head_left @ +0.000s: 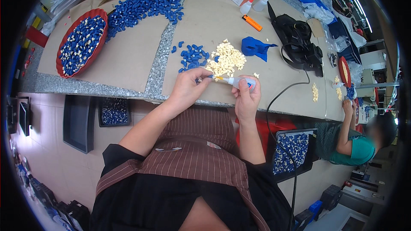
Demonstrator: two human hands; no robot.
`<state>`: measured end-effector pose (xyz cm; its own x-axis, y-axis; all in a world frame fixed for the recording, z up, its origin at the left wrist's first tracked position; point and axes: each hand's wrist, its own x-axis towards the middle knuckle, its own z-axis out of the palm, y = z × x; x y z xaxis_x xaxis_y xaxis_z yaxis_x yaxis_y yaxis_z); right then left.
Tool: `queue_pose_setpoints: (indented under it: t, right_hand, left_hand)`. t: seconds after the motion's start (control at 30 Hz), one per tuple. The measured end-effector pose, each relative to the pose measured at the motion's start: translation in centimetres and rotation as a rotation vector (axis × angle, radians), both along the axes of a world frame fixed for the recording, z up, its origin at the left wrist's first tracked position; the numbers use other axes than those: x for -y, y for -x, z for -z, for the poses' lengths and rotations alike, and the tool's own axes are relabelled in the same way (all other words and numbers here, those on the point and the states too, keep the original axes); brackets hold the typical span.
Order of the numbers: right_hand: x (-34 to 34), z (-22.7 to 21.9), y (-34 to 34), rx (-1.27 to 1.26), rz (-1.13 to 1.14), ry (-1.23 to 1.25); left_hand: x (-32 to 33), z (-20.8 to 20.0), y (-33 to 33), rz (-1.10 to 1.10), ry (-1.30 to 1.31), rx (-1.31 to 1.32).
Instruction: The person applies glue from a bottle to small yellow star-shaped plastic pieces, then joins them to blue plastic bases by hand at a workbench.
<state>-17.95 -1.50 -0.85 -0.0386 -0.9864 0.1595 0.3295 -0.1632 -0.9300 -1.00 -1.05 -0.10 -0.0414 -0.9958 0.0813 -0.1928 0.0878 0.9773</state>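
Near the front edge of the table, my left hand (189, 86) pinches a small blue piece (210, 76) between thumb and fingers. My right hand (247, 99) is closed round a small glue bottle (244, 84) with a white cap end, tipped sideways so its thin tip points at the blue piece. Tip and piece meet or nearly meet; I cannot tell which. Just beyond my hands lies a heap of cream-coloured small pieces (227, 58). Left of it is a small pile of curved blue pieces (192, 56).
A red scalloped bowl (104, 13) of mixed pieces stands left, beside a large blue pile (145, 6). At right lie a crumpled blue cloth (256, 48), an orange cutter (252, 23) and a black strapped device (295, 38) with a cable. A co-worker (357, 145) sits far right.
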Motion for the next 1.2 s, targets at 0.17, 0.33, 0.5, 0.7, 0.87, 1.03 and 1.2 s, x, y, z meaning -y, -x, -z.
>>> queue_pose_setpoints:
  t: [0.17,0.33,0.5,0.7,0.87,1.03,1.2]
  right_hand:
    - [-0.1,0.0,-0.1,-0.071,0.021,-0.010]
    - [0.0,0.1,-0.1,-0.066,0.024,-0.006]
    - [0.1,0.0,-0.1,-0.050,0.024,-0.018]
    - [0.5,-0.3,0.4,0.099,0.016,-0.058]
    - [0.9,-1.6,1.8,0.313,-0.048,-0.242]
    - [2.1,-3.6,3.3,-0.312,-0.067,-0.192]
    - [2.9,-2.9,2.2,-0.961,0.100,-0.164]
  left_hand:
    - [0.0,0.1,0.0,-0.015,0.016,-0.005]
    - [0.0,0.1,0.0,-0.011,0.016,0.009]
    - [-0.1,-0.1,0.0,-0.008,0.016,-0.007]
    - [0.0,0.0,0.0,0.001,0.028,-0.012]
    - [-0.1,-0.1,0.0,0.018,0.035,0.021]
    - [-0.1,-0.1,0.4,0.018,0.045,0.007]
    - [-0.4,0.4,0.7,0.012,0.058,0.042]
